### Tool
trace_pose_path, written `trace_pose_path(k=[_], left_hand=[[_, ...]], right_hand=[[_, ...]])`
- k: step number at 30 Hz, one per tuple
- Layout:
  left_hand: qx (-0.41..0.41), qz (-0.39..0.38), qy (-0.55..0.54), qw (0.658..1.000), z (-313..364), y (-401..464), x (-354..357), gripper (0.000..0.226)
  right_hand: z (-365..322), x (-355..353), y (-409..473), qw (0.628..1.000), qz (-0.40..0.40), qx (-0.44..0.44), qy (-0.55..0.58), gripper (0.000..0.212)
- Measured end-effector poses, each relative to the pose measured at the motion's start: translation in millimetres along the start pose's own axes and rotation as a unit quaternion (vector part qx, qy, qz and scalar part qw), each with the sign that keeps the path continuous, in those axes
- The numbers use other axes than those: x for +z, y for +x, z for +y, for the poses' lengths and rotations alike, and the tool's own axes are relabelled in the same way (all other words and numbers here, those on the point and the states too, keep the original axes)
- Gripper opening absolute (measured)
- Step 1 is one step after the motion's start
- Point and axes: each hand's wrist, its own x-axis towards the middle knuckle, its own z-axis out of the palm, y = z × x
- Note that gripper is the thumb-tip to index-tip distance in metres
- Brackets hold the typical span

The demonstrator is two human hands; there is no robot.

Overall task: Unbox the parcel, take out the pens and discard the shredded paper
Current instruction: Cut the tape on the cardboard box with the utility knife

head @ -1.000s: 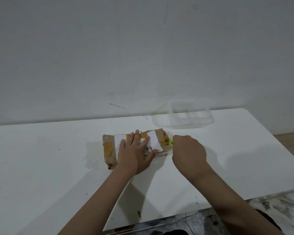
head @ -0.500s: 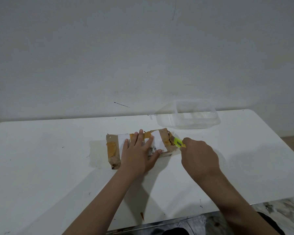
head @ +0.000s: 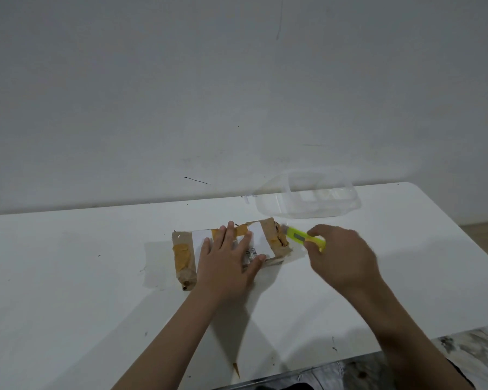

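Observation:
A small cardboard parcel (head: 184,257), wrapped in brown and yellow tape with a white label, lies flat near the middle of the white table (head: 68,277). My left hand (head: 227,258) presses flat on top of it with straight, spread fingers. My right hand (head: 345,256) grips a yellow-green utility knife (head: 302,237), whose tip is at the parcel's right end. The parcel is closed, so its contents are hidden.
A clear plastic container (head: 319,198) stands at the back right of the table, close to the grey wall. The table's front edge runs just below my forearms, with patterned floor (head: 462,358) beyond it at the lower right.
My right hand has drawn back to the right, so more of the knife shows between it and the parcel's right end. My left hand has stayed flat on the parcel.

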Motion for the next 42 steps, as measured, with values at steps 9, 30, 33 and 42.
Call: trace_pose_path(k=[9, 30, 33, 42], left_hand=[[0.003, 0.001, 0.0, 1.0, -1.9, 1.7, 0.3, 0.079], [0.184, -0.06, 0.023, 0.981, -47.8, 0.9, -27.1, 0.072], [0.188, -0.107, 0.043, 0.975, -66.0, 4.2, -50.2, 0.07], [-0.147, -0.002, 0.004, 0.989, -36.2, -12.8, -37.9, 0.091]], right_hand=[[20.5, 10.5, -8.4, 0.927, 0.189, 0.084, 0.312, 0.01], [17.3, 46.2, -14.6, 0.893, 0.034, 0.066, 0.444, 0.034], [17.2, 49.3, -14.1, 0.89, 0.005, 0.055, 0.452, 0.032], [3.8, 68.5, -14.7, 0.886, -0.034, 0.034, 0.462, 0.031]])
